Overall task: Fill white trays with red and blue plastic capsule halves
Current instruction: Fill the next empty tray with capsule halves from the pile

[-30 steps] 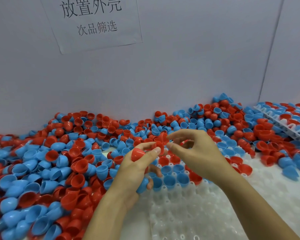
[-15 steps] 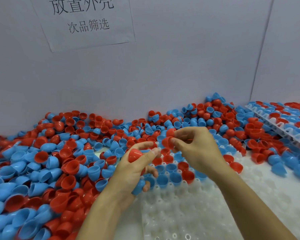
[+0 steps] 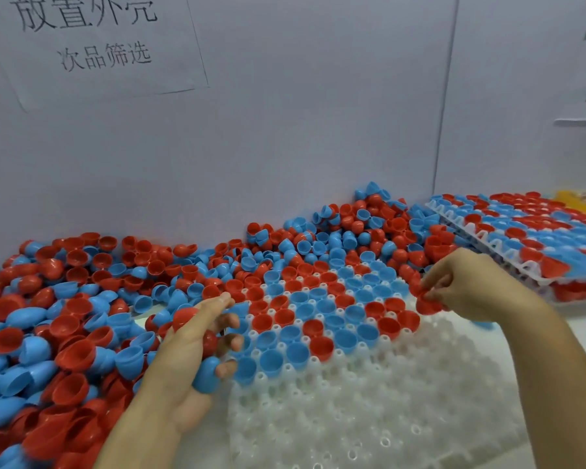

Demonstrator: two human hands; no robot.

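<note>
A loose heap of red and blue capsule halves [image 3: 92, 299] is sprawling along the foot of the grey partition wall [image 3: 301, 130], crowding against the far and left edges of the white tray [image 3: 369, 418] lying flat on the bench. A paper sign [image 3: 92, 38] with printed characters is hanging on that wall, top left. Off to the right a second tray [image 3: 535, 238], already packed with halves, is sitting raised and slightly tilted, its near corner just behind the right hand [image 3: 467, 286].

The left hand [image 3: 190, 346] is hovering over the tray's left edge, fingers curled round several halves at once: a red one [image 3: 185, 316] under the thumb, another red in the palm, a blue one [image 3: 207, 372] low by the little finger. The right hand is pinching a red half [image 3: 428, 304] at the tray's far right edge, just beside the filled cells; which way its mouth is facing is too blurred to tell.

The halves seated in the tray are all sitting mouth up, filling the far rows, with the near cells showing bare white plastic.
</note>
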